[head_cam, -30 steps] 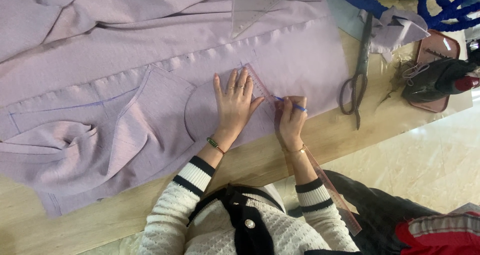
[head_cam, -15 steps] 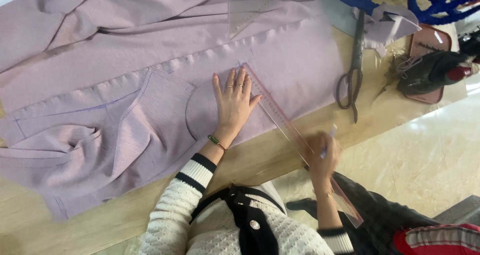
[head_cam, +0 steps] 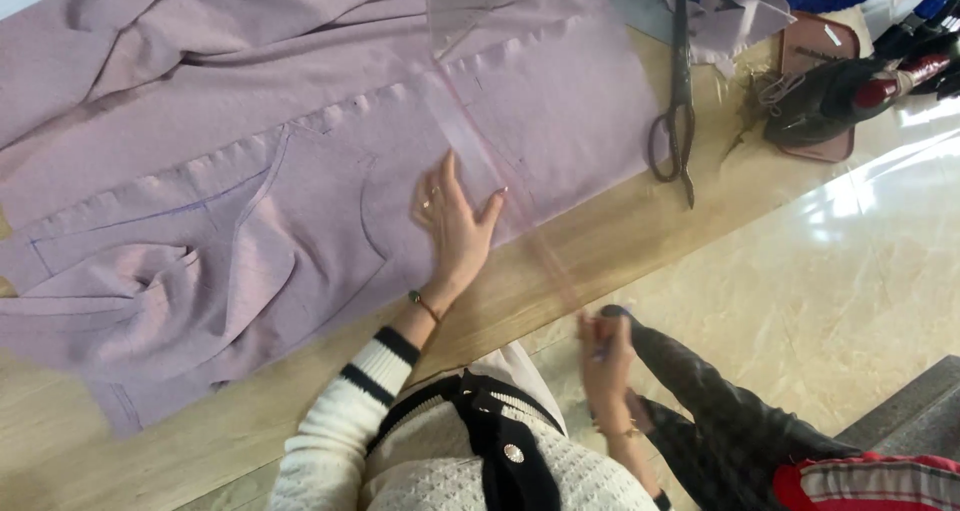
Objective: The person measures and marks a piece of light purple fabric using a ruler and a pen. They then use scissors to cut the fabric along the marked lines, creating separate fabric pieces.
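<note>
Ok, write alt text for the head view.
The left hand presses flat on lilac woollen fabric beside a long clear plastic ruler on a wooden table. The right hand, blurred, is off the table's edge; black-handled scissors lie nearby.

The left hand (head_cam: pixel 458 233) lies flat, palm down, fingers spread and pointing away from the body — arm stretched forward, sleeve pushed up, a bracelet at the wrist. The right hand (head_cam: pixel 606 359) is drawn back low near the lap, blurred — fingers seemingly curled, perhaps pinching something small
</note>
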